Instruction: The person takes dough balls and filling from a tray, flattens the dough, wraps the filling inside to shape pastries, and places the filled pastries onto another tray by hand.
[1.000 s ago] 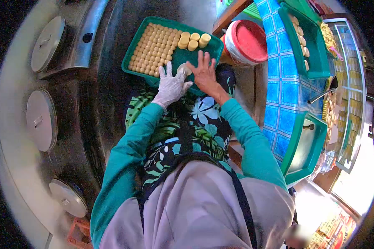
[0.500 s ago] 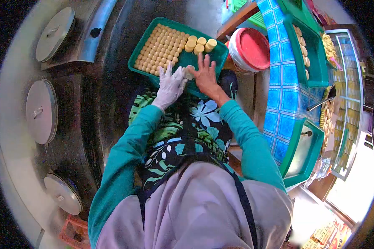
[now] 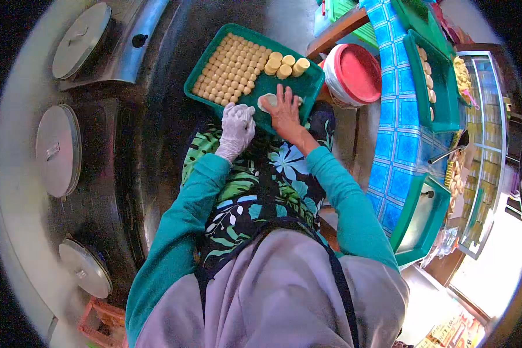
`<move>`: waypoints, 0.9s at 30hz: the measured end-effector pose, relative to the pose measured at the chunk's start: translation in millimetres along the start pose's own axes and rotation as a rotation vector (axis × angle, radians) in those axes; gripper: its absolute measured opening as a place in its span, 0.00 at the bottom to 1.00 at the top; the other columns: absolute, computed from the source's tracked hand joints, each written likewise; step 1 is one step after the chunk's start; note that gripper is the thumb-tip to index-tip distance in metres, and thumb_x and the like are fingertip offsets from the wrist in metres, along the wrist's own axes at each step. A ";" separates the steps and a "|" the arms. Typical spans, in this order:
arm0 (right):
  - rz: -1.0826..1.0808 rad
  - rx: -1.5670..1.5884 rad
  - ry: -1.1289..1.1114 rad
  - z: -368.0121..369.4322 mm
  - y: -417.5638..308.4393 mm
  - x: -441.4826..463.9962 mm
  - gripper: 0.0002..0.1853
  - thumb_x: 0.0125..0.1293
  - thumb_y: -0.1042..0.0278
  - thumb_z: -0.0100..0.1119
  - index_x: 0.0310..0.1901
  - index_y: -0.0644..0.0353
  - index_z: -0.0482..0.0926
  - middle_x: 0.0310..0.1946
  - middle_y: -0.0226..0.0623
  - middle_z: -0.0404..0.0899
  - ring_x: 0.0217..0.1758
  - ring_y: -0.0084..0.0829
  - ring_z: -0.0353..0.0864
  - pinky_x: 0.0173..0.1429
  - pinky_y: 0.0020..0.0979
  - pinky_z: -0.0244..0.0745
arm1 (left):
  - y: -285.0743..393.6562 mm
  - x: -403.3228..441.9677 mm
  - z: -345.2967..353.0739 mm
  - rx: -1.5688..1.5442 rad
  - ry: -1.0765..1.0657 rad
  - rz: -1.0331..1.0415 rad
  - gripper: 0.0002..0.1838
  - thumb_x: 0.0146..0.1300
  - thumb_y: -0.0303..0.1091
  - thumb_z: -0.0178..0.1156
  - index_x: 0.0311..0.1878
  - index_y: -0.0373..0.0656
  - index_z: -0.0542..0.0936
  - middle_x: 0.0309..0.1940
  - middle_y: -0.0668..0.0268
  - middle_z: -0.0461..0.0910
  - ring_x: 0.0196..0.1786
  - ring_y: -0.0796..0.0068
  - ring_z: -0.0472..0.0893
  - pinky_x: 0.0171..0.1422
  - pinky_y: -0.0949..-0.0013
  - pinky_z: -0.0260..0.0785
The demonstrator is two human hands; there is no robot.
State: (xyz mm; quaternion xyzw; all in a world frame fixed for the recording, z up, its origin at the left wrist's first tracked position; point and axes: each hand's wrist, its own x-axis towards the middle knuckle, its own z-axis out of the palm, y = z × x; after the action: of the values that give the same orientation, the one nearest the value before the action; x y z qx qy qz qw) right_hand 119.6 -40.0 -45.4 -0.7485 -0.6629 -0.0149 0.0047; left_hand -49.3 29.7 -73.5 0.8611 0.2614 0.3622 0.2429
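A green tray (image 3: 252, 95) rests at my lap, with rows of small round dough balls (image 3: 226, 66) on its left side. Several stacks of dough discs (image 3: 284, 65) stand at its far right. My right hand (image 3: 284, 111), bare, lies with fingers spread over a flattened pale dough disc (image 3: 267, 102) on the tray floor; the palm covers part of the disc. At the tray's near rim, my left hand (image 3: 238, 123), in a clear white glove, is curled closed. Whatever may be inside its fingers is hidden.
A red-lidded bucket (image 3: 356, 72) stands right of the tray. Beyond it, a blue checked tablecloth (image 3: 383, 139) bears another green tray (image 3: 432, 87) with dough pieces and a third green tray (image 3: 420, 223). Round metal lids (image 3: 59, 151) sit along the left.
My left hand has drawn back from the dough disc toward the near rim and curled closed. My right hand now lies flatter over the disc, fingers spread.
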 end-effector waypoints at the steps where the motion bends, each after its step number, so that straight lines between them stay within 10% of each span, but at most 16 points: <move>1: -0.004 -0.007 0.004 -7.8 3.4 5.2 0.31 0.57 0.78 0.53 0.61 0.34 0.74 0.71 0.60 0.51 0.72 0.63 0.51 0.66 0.64 0.54 | -0.5 4.0 1.3 -0.001 0.008 0.002 0.16 0.50 0.29 0.63 0.46 0.46 0.80 0.40 0.60 0.80 0.52 0.60 0.78 0.67 0.50 0.61; 13: 0.069 -0.047 -0.204 -24.8 7.0 -24.2 0.24 0.61 0.73 0.52 0.59 0.40 0.78 0.73 0.63 0.48 0.75 0.67 0.46 0.70 0.68 0.49 | 19.2 10.6 -8.6 0.079 -0.211 -0.113 0.22 0.53 0.34 0.63 0.55 0.44 0.78 0.51 0.58 0.79 0.61 0.49 0.71 0.70 0.44 0.57; 16: 0.087 -0.021 -0.176 -25.6 13.6 -29.7 0.23 0.62 0.72 0.51 0.59 0.39 0.79 0.73 0.65 0.47 0.74 0.68 0.46 0.70 0.68 0.48 | 31.1 26.1 0.9 0.390 -0.372 0.086 0.27 0.66 0.52 0.55 0.62 0.45 0.76 0.67 0.60 0.70 0.72 0.29 0.53 0.69 0.25 0.45; 20: 0.094 -0.006 -0.120 -14.4 18.6 -33.6 0.22 0.61 0.71 0.52 0.57 0.41 0.80 0.73 0.65 0.48 0.75 0.68 0.45 0.70 0.67 0.49 | 30.3 23.1 12.6 0.388 -0.493 0.074 0.36 0.65 0.63 0.50 0.65 0.43 0.74 0.66 0.62 0.71 0.74 0.31 0.52 0.70 0.24 0.39; 27: 0.226 0.197 0.216 -21.0 49.3 21.0 0.20 0.52 0.73 0.63 0.49 0.49 0.80 0.49 0.46 0.76 0.53 0.52 0.72 0.54 0.55 0.69 | 41.4 41.7 20.5 0.432 -0.448 0.149 0.34 0.67 0.61 0.48 0.65 0.43 0.73 0.65 0.60 0.72 0.73 0.32 0.53 0.70 0.24 0.41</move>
State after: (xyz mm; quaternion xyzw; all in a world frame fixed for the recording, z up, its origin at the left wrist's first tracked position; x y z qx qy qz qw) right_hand 170.7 -25.7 -23.2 -0.8082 -0.5685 -0.0295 0.1510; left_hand 2.5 20.3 -40.3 0.9679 0.2083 0.1165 0.0788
